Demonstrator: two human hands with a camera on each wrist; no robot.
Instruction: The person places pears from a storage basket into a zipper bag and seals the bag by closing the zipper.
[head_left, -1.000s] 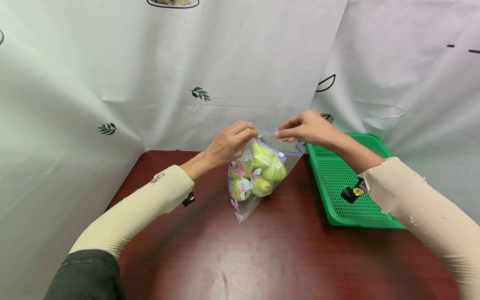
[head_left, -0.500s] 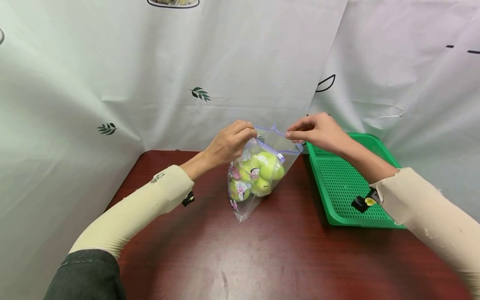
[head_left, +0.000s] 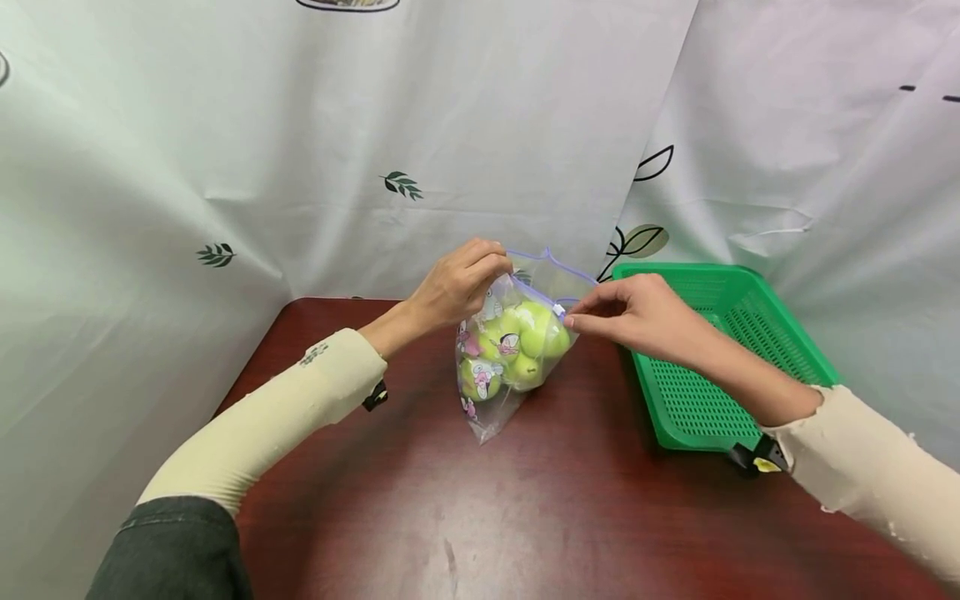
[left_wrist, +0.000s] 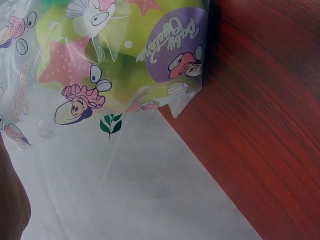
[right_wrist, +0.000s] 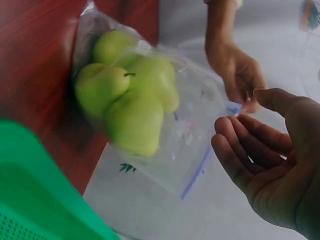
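Note:
A clear slider zip bag (head_left: 491,342) with pink cartoon prints and a purple zip edge holds several green, apple- or pear-like fruits (right_wrist: 127,100). My left hand (head_left: 463,279) grips the bag's top edge at its left side, and the bag hangs from it. Close to the white slider (head_left: 558,311), at the right end of the near zip strip, is my right hand (head_left: 645,315). In the right wrist view, a gap shows between the thumb and fingers of my right hand (right_wrist: 270,155). The far edge of the bag's mouth stands apart from the near one.
To the right, behind my right forearm, a green perforated plastic basket (head_left: 660,408) stands on the dark red table (head_left: 420,508). A white printed cloth (head_left: 480,108) hangs behind the table. Each wrist carries a small black camera.
My right hand let go of the bag's far edge, moved right, then came down and nearer to the slider. The left hand keeps its grip on the bag and has barely moved.

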